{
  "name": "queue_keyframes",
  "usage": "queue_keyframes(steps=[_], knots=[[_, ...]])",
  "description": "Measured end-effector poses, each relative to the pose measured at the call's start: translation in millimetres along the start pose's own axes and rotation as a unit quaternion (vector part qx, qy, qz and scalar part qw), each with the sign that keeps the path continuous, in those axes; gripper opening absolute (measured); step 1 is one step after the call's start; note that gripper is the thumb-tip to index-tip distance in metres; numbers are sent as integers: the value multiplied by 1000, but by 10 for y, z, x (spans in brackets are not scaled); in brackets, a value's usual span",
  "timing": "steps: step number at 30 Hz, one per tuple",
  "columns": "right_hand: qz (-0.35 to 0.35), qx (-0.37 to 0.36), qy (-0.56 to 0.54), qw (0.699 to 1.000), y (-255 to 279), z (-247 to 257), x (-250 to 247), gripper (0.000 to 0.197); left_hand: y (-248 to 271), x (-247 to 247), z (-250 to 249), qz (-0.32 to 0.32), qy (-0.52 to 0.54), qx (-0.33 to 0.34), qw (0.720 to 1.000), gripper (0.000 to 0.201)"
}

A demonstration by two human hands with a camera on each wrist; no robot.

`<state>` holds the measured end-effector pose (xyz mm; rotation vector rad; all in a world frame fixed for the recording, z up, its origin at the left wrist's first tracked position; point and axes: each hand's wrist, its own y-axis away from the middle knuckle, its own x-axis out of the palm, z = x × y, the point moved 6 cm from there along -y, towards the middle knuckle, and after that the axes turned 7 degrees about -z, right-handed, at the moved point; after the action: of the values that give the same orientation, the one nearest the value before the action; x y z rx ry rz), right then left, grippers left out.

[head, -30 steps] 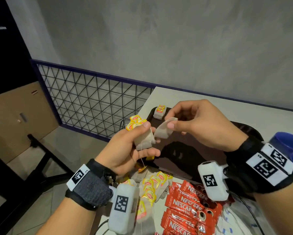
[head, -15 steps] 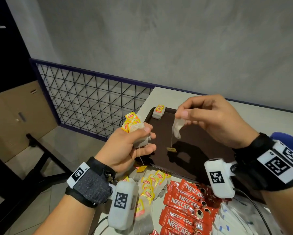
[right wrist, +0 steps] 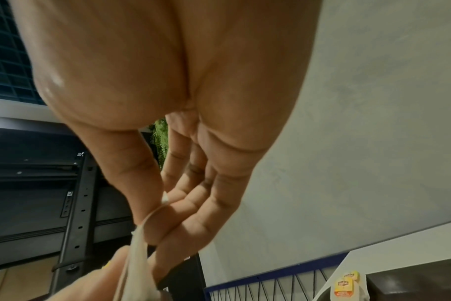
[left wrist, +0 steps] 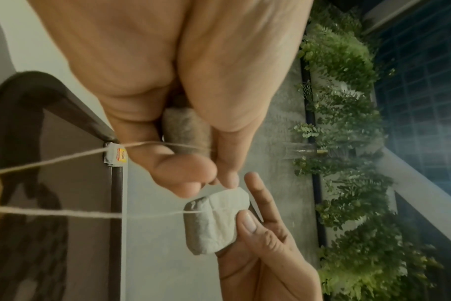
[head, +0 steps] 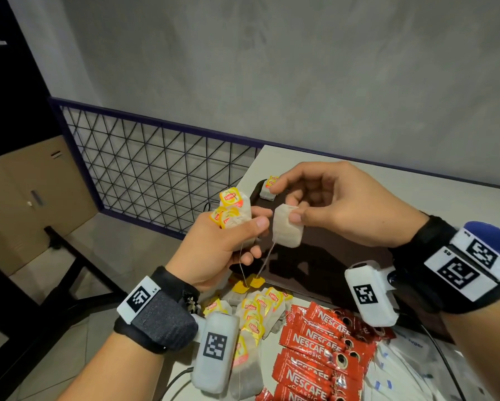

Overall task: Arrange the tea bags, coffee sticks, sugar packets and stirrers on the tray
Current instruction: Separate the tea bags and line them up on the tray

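A single tea bag (head: 287,227) is pinched between thumb and fingers of the right hand (head: 338,204), held above the dark brown tray (head: 326,256), its string hanging to a yellow tag (head: 256,282). A bunch of Lipton tea bags (head: 233,209) is gripped in the left hand (head: 222,244). One tea bag (head: 269,189) is laid in the tray's far corner. More tea bags (head: 257,311), Nescafé coffee sticks (head: 321,351) and sugar packets (head: 402,371) are piled on the desk (head: 445,195) at the tray's near side.

Right hand (head: 344,209) pinches a tea bag (head: 287,227) — left hand (head: 214,247) grips several.
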<state>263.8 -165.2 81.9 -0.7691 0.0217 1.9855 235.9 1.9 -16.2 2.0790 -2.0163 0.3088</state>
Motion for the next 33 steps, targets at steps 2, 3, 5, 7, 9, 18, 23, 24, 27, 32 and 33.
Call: queue_keyframes(steps=[2,3,5,7,9,18,23,24,27,32,33], knots=[[11,-5,1,1000,-11,-2,32,37,13,30,25,17,-17,0,1000,30],[16,-6,-1,1000,-16,-2,45,37,14,37,41,22,-26,-1,999,31],[25,-8,-6,1000,-21,-2,68,37,9,34,63,21,-41,0,999,35],[22,-8,-14,1000,-21,-23,73,36,-2,16,64,13,-46,7,999,34],[1,-1,-19,1000,-35,-82,47,38,-16,-14,42,-1,-32,14,999,27],[188,77,151,967,22,-429,535,38,-59,-133,-107,-55,31,74,995,30],[202,74,147,965,30,-471,720,19,-57,-141,-133,-62,45,82,994,42],[200,76,144,966,13,-496,737,14,-57,-145,-136,-63,48,79,994,41],[187,88,145,968,-50,-569,757,4,-56,-150,-143,-52,58,73,994,32],[122,115,165,972,-178,-669,596,5,-42,-133,-146,-34,60,62,996,23],[108,109,159,975,-200,-659,548,4,-40,-124,-137,-26,53,58,997,22]])
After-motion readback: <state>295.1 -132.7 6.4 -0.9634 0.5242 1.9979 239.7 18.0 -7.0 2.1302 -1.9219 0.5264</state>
